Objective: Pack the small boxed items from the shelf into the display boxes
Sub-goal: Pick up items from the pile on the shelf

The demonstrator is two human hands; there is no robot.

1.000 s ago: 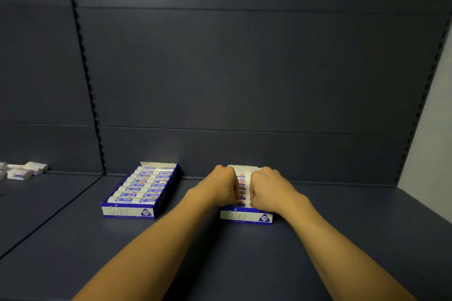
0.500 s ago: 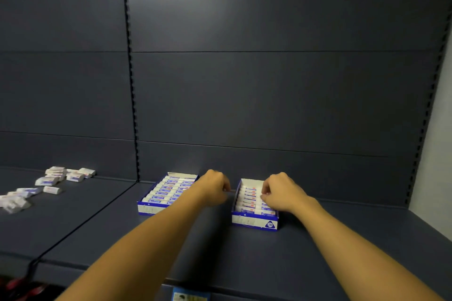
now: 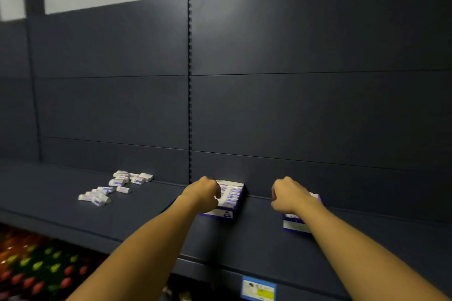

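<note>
Two blue-and-white display boxes stand on the dark shelf against its back panel. The left display box, filled with small boxed items, is gripped at its near left side by the left hand. The right display box is largely hidden under the curled right hand; contact cannot be confirmed. Loose small boxed items lie scattered well to the left.
</note>
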